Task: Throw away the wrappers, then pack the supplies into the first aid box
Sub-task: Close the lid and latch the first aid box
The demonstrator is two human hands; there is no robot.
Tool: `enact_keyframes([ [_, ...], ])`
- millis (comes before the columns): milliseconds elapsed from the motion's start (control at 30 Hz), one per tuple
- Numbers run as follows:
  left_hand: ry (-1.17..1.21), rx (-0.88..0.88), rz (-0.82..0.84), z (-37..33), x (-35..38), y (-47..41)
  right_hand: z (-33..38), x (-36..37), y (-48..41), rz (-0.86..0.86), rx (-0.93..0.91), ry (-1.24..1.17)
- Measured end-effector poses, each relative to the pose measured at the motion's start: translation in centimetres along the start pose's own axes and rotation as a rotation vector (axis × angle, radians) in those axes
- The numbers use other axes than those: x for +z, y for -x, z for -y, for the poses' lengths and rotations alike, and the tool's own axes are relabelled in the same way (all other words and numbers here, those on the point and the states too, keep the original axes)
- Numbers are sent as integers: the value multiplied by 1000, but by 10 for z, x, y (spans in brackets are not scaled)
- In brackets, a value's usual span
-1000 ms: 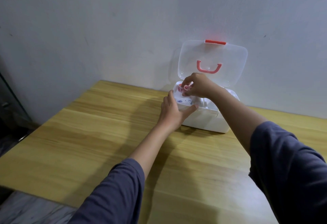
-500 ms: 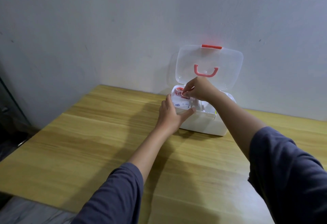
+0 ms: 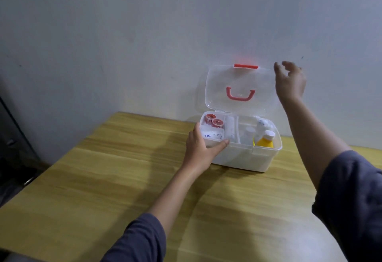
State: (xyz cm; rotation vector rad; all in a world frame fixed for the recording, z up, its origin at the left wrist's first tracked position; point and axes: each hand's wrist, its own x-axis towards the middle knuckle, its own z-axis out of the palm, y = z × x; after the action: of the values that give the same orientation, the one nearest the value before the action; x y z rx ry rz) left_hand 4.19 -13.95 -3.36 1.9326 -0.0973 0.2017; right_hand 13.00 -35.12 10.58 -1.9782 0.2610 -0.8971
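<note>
We see the first aid box (image 3: 244,159) standing on the wooden counter (image 3: 103,179) near the pale wall (image 3: 124,34), its clear lid (image 3: 239,90) tipped up and back, with a red handle (image 3: 240,95) on the lid and a red latch (image 3: 245,66) along its top edge. Our left hand (image 3: 201,148) grips the box's front left corner, thumb lying along the front rim and the fingers wrapped round the left side. Our right hand (image 3: 290,83) is raised beside the lid's upper right corner, fingers loosely spread and holding nothing; we cannot tell whether it touches the lid's edge. Inside, the left rear compartment holds two red tape rolls (image 3: 213,121) lying side by side, and in front of them sits a white packet with blue print (image 3: 213,135). A white roll (image 3: 231,129) lies in the narrow middle section. On the right side stand a clear bottle (image 3: 247,135), a yellow bottle with a white cap (image 3: 265,139), and a white container (image 3: 263,124) behind them. Dark blue sleeves (image 3: 351,199) cover both upper arms.
</note>
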Motion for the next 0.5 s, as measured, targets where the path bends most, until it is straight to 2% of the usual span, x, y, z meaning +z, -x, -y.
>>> enact_keyframes([
  [133, 21, -1, 13, 2, 1, -2, -8, 11, -9, 42, 199, -131],
  [200, 33, -4, 27, 2, 1, -4, -11, 13, -7, 40, 240, -203],
  [367, 52, -21, 30, -3, 0, 0, -14, 1, 11, 39, 196, -229],
  [500, 62, -31, 1, -7, 2, 2, -14, -22, 40, 136, 119, -194],
])
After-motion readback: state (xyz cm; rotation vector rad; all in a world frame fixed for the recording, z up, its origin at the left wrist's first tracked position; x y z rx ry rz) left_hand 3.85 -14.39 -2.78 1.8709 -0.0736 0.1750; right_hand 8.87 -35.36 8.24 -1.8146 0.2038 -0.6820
